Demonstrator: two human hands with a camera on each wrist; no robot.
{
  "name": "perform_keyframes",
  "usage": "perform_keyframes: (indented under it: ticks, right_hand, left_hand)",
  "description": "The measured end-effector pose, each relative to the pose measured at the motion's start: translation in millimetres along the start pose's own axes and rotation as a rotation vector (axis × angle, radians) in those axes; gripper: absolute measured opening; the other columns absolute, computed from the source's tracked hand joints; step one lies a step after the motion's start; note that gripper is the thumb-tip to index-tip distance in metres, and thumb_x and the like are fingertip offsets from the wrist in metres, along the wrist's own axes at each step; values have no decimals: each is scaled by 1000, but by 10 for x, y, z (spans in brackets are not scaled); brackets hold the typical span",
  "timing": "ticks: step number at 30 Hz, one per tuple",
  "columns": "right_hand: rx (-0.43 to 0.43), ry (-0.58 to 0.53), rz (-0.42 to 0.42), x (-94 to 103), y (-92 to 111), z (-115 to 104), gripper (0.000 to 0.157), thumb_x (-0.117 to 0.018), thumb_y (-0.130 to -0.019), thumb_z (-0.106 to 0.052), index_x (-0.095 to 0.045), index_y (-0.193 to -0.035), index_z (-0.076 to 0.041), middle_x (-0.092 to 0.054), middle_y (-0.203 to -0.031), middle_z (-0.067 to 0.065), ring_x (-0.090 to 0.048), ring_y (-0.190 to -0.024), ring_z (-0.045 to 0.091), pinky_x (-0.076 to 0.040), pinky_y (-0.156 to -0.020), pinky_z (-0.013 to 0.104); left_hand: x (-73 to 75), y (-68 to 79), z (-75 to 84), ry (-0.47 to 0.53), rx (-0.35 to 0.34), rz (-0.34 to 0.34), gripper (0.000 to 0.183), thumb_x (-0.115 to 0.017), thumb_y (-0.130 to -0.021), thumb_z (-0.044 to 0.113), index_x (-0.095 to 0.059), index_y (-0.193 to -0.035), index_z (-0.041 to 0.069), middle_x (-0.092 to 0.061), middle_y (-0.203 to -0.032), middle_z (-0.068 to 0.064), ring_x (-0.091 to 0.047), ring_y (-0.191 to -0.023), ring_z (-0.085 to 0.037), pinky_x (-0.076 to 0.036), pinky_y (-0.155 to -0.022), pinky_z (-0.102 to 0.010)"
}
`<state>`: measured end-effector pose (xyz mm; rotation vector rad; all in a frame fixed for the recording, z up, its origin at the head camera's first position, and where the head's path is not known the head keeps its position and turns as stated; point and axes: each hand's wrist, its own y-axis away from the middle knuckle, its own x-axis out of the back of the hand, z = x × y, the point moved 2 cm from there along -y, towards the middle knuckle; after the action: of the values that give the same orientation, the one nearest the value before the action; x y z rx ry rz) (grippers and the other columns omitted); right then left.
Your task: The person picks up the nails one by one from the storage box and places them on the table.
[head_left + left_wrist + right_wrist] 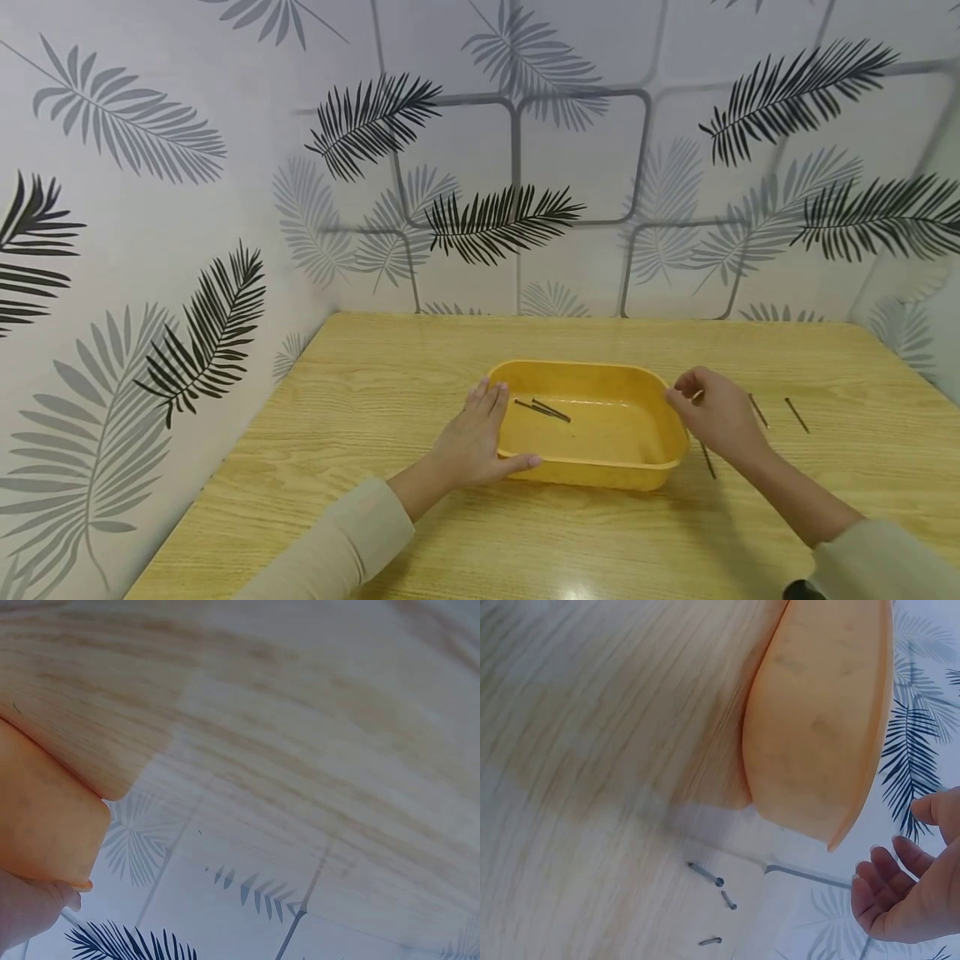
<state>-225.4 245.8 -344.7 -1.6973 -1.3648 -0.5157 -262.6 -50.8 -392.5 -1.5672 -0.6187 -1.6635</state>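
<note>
A shallow yellow plastic tray (592, 472) stands on the wooden table. Several thin dark nails (543, 409) lie inside it, towards its left end. My left hand (472, 442) holds the tray's near left corner, fingers along the left wall and thumb over the front rim. At the tray's right rim, my right hand (716, 412) hovers with its fingers loosely bent. In the right wrist view this right hand (911, 889) holds nothing, thumb apart from the fingers. Loose nails (705, 874) lie on the table to the right of the tray.
The wooden table (375, 375) meets a leaf-patterned wall (480, 125) at the back and on the left. One nail (707, 460) lies close to the tray's right end, under the right hand. Two others (797, 415) lie farther right.
</note>
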Motion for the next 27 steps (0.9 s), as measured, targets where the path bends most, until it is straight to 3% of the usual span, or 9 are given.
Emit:
perform_keyframes:
  ticks: [4,17,27]
  right_hand:
    - [22,-18,-4,-54,-46,-62,19,-59,-89,-16,-59,-91,3,-63,-82,15,-57,-71,21,-45,-58,29]
    - [60,-81,-72,-267,-119,-319,15,-62,-87,-13,-61,-91,2,-64,-88,16,-56,-75,22,-47,-66,33]
    - [77,-95,-102,-421,-171,-415,16,-63,-86,-12,-61,-91,4,-63,-86,15,-54,-72,20,-46,-64,31]
  left_hand:
    - [5,5,-4,5,-6,1,106,-28,-83,77,-11,-146,-6,-15,-154,-21,-8,-144,-34,-15,-117,-40]
    - [-8,-3,-16,-5,-3,1,105,-30,-83,76,-11,-146,-6,-16,-153,-21,-8,-144,-33,-16,-117,-39]
    - [-18,-14,-14,-10,15,-7,100,-43,-85,68,-12,-146,-5,-16,-154,-20,-8,-144,-33,-18,-117,-39]
